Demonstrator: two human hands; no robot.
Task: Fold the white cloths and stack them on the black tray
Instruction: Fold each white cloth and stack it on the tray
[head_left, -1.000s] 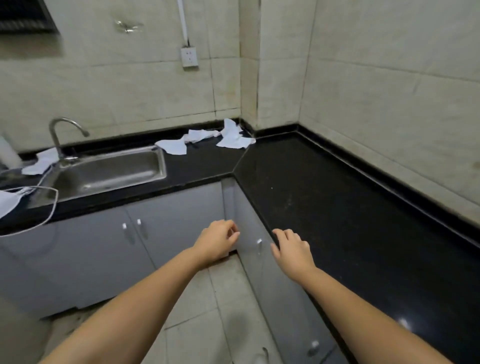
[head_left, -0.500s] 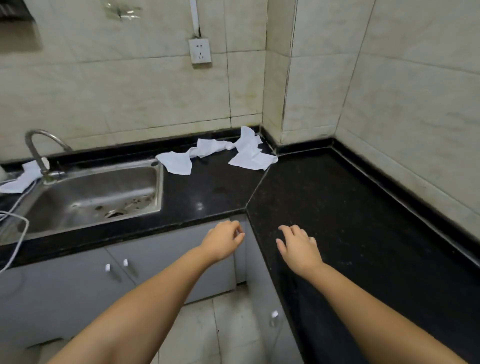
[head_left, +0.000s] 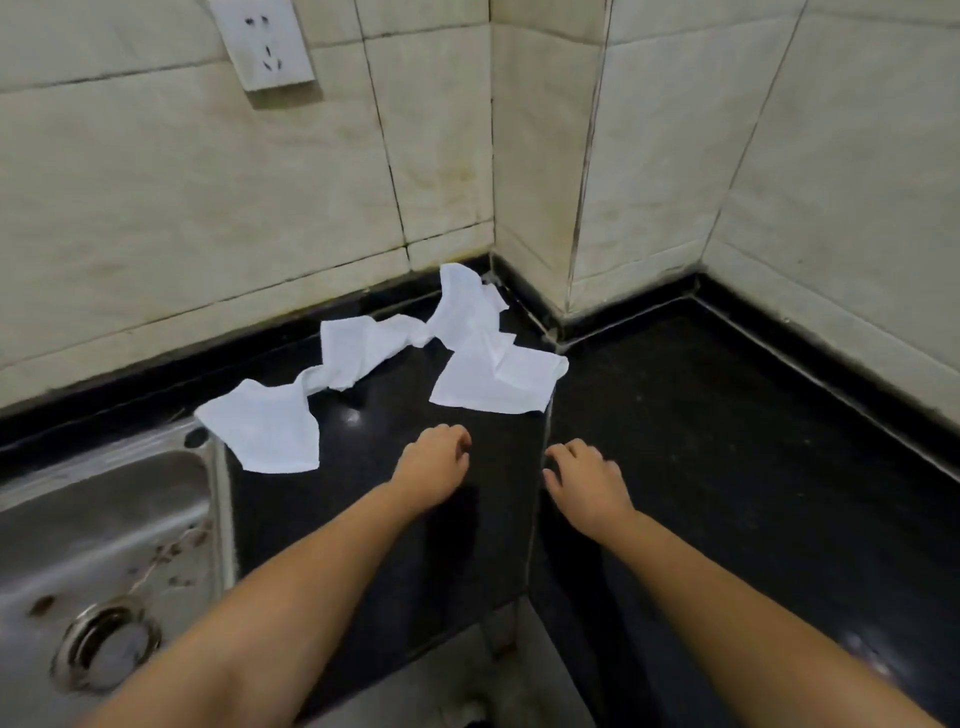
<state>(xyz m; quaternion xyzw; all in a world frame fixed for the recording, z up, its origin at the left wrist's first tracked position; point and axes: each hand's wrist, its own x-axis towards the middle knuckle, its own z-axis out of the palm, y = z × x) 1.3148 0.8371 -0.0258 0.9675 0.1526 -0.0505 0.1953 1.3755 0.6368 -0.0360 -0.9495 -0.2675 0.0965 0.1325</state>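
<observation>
Head: both hands over counter edge (head_left: 467, 613); cloths (head_left: 493, 374) beyond.

White, unpatterned cloths (head_left: 498, 382) crumpled on a glossy black countertop (head_left: 727, 441) flecked with faint pale speckles

Cream wall tiles (head_left: 182, 182) faintly marbled, stained yellowish along dark grout lines

White wall socket (head_left: 267, 44) with black slots

Grey steel sink (head_left: 104, 519), dull sheen, spotted with brown specks near the drain (head_left: 106, 644)

Pale grey floor (head_left: 467, 675) below the counter edge
</observation>
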